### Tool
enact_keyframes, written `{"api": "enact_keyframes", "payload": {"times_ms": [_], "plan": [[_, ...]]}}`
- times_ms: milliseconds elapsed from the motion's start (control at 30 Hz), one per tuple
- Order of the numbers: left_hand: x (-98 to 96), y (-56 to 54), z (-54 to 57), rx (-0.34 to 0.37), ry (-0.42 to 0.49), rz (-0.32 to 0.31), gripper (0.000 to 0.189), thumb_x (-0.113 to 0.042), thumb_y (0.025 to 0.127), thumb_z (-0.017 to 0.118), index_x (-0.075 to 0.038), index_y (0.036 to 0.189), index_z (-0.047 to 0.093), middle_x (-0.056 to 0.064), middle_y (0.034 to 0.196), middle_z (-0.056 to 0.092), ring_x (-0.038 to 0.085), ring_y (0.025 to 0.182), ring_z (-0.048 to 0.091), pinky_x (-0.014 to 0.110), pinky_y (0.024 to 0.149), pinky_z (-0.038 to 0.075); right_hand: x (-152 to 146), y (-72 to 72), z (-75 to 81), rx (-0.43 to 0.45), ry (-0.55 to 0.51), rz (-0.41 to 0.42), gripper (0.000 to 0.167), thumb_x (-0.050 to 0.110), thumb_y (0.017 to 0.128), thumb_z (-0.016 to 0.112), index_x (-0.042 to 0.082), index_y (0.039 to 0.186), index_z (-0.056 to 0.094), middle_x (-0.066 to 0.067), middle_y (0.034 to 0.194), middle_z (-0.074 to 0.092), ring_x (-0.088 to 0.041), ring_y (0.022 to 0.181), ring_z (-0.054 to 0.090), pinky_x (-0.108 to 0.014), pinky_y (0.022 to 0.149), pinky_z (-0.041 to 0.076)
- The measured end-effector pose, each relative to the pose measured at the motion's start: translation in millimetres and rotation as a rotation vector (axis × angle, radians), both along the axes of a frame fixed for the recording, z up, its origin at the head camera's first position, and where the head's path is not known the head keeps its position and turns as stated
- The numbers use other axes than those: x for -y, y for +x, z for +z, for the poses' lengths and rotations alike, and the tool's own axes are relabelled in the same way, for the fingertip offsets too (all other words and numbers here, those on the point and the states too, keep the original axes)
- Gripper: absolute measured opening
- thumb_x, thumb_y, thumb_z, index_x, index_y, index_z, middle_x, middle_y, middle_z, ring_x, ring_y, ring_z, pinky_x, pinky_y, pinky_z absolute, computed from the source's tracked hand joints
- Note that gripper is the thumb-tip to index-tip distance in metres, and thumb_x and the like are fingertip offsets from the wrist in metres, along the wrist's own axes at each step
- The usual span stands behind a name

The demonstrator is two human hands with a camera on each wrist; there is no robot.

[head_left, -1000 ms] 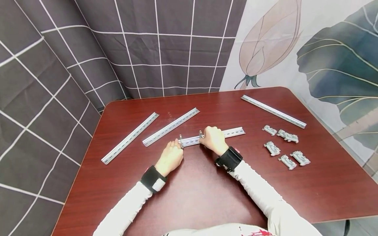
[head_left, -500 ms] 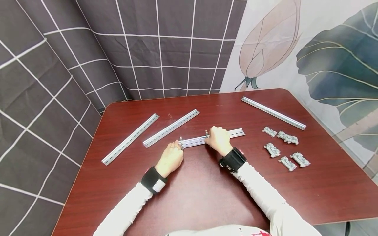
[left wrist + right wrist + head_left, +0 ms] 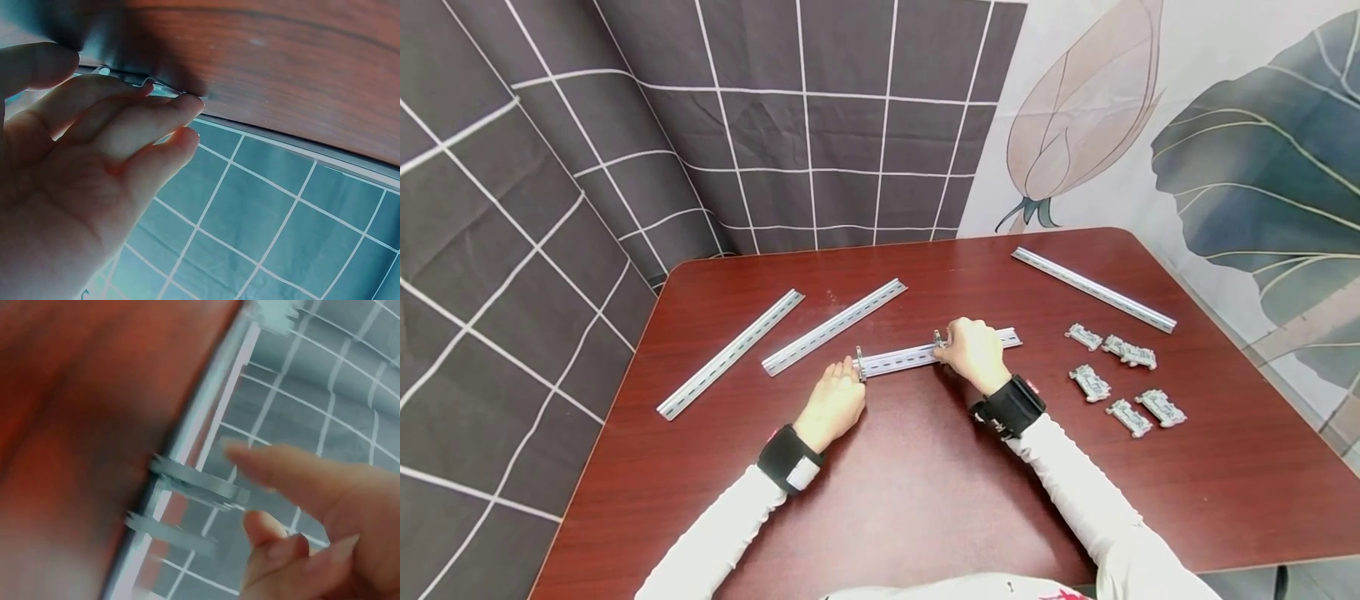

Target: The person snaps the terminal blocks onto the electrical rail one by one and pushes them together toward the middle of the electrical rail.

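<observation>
A slotted metal DIN rail (image 3: 901, 360) lies between both hands on the table. My left hand (image 3: 837, 393) is at its left end, fingertips beside an upright grey rail clip (image 3: 861, 364). In the left wrist view the left fingers (image 3: 144, 122) stretch towards the table, thumb apart. My right hand (image 3: 976, 354) pinches another thin upright grey clip (image 3: 938, 339) further right on the rail. Seen from the right wrist, two flat grey plates cross the rail (image 3: 209, 406), and the end of the upper plate (image 3: 206, 484) reaches between my right thumb and fingers.
Two more rails, the outer left rail (image 3: 730, 356) and the inner left rail (image 3: 835, 327), lie slanted behind the left hand. Another rail (image 3: 1093, 290) sits at the back right. Several loose grey clips (image 3: 1090, 383) are spread right of my right hand. A gridded curtain (image 3: 842, 125) hangs behind.
My right hand has slid to the right along the rail together with the upright clip, widening the gap to the left clip. The left hand stays in place.
</observation>
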State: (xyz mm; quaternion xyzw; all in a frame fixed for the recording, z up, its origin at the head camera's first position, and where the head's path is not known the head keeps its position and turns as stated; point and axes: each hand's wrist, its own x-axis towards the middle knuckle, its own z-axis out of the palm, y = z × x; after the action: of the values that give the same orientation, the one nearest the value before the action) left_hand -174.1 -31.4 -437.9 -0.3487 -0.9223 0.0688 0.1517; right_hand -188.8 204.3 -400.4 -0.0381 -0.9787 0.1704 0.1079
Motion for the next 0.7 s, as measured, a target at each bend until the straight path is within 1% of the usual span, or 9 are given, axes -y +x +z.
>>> {"api": "enact_keyframes", "payload": {"times_ms": [67, 133, 200, 267, 333, 400, 533, 600, 700], "plan": [[0.1, 0.1, 0.0, -0.004, 0.006, -0.002, 0.037, -0.017, 0.086, 0.064, 0.012, 0.109, 0.067, 0.025, 0.114, 0.067, 0.032, 0.101, 0.066, 0.039, 0.093, 0.05, -6.0, 1.0, 4.1, -0.028, -0.028, -0.004, 0.039, 0.034, 0.075, 0.077, 0.013, 0.054, 0.051, -0.004, 0.052, 0.054, -0.03, 0.052, 0.058, -0.034, 0.041, 0.035], [0.4, 0.2, -0.5, -0.001, 0.011, -0.002, 0.037, -0.017, 0.086, 0.064, 0.012, 0.109, 0.067, 0.025, 0.114, 0.067, 0.032, 0.101, 0.066, 0.039, 0.092, 0.05, -11.9, 2.8, 8.2, -0.036, -0.039, -0.028, 0.04, 0.035, 0.078, 0.074, 0.012, 0.055, 0.051, -0.007, 0.054, 0.055, -0.032, 0.053, 0.058, -0.036, 0.041, 0.037], [1.1, 0.7, -1.1, 0.001, 0.006, -0.001, 0.037, -0.017, 0.086, 0.064, 0.012, 0.109, 0.067, 0.025, 0.114, 0.067, 0.032, 0.102, 0.066, 0.039, 0.092, 0.05, -17.4, 4.3, 10.3, 0.002, -0.029, -0.05, 0.039, 0.032, 0.08, 0.071, 0.012, 0.054, 0.051, -0.009, 0.057, 0.057, -0.035, 0.056, 0.06, -0.04, 0.042, 0.04], [1.6, 1.4, -1.5, 0.003, -0.008, 0.001, 0.037, -0.018, 0.087, 0.064, 0.011, 0.109, 0.067, 0.025, 0.115, 0.067, 0.032, 0.102, 0.065, 0.039, 0.092, 0.05, -21.3, 6.2, 11.3, 0.067, -0.012, -0.061, 0.036, 0.031, 0.079, 0.069, 0.013, 0.053, 0.052, -0.009, 0.059, 0.058, -0.035, 0.059, 0.061, -0.043, 0.044, 0.044], [1.8, 1.8, -1.8, 0.0, -0.013, 0.0, 0.037, -0.018, 0.087, 0.064, 0.011, 0.109, 0.067, 0.025, 0.115, 0.067, 0.032, 0.102, 0.065, 0.039, 0.092, 0.05, -23.7, 6.9, 11.1, 0.132, -0.009, -0.029, 0.035, 0.028, 0.079, 0.066, 0.013, 0.05, 0.055, -0.007, 0.057, 0.059, -0.032, 0.058, 0.062, -0.042, 0.045, 0.046], [1.7, 2.1, -1.3, 0.001, -0.011, 0.0, 0.037, -0.018, 0.087, 0.064, 0.011, 0.109, 0.067, 0.025, 0.115, 0.067, 0.033, 0.103, 0.065, 0.039, 0.092, 0.05, -24.5, 6.7, 10.8, 0.187, -0.023, 0.028, 0.035, 0.025, 0.081, 0.063, 0.012, 0.049, 0.059, -0.004, 0.052, 0.059, -0.027, 0.055, 0.061, -0.037, 0.045, 0.045], [0.4, 1.3, 0.1, 0.017, 0.0, 0.002, 0.038, -0.017, 0.088, 0.063, 0.013, 0.111, 0.066, 0.026, 0.117, 0.066, 0.033, 0.105, 0.065, 0.039, 0.094, 0.049, -23.9, 4.3, 9.1, 0.25, -0.045, 0.141, 0.03, 0.015, 0.08, 0.06, 0.009, 0.051, 0.065, 0.001, 0.045, 0.06, -0.016, 0.048, 0.057, -0.026, 0.046, 0.039], [-0.2, 0.5, 0.2, 0.025, 0.0, 0.002, 0.038, -0.017, 0.088, 0.062, 0.013, 0.111, 0.065, 0.026, 0.118, 0.065, 0.033, 0.105, 0.065, 0.04, 0.095, 0.049, -23.3, 3.0, 6.8, 0.255, -0.049, 0.175, 0.028, 0.011, 0.08, 0.06, 0.009, 0.052, 0.065, 0.002, 0.046, 0.06, -0.014, 0.048, 0.057, -0.024, 0.048, 0.038], [-0.2, -0.4, -0.1, 0.028, 0.0, -0.002, 0.038, -0.017, 0.088, 0.062, 0.013, 0.111, 0.065, 0.027, 0.117, 0.065, 0.033, 0.105, 0.065, 0.04, 0.095, 0.049, -22.2, 1.4, 2.6, 0.223, -0.042, 0.182, 0.027, 0.009, 0.078, 0.06, 0.009, 0.051, 0.063, 0.002, 0.047, 0.059, -0.013, 0.048, 0.056, -0.023, 0.047, 0.036]]}}
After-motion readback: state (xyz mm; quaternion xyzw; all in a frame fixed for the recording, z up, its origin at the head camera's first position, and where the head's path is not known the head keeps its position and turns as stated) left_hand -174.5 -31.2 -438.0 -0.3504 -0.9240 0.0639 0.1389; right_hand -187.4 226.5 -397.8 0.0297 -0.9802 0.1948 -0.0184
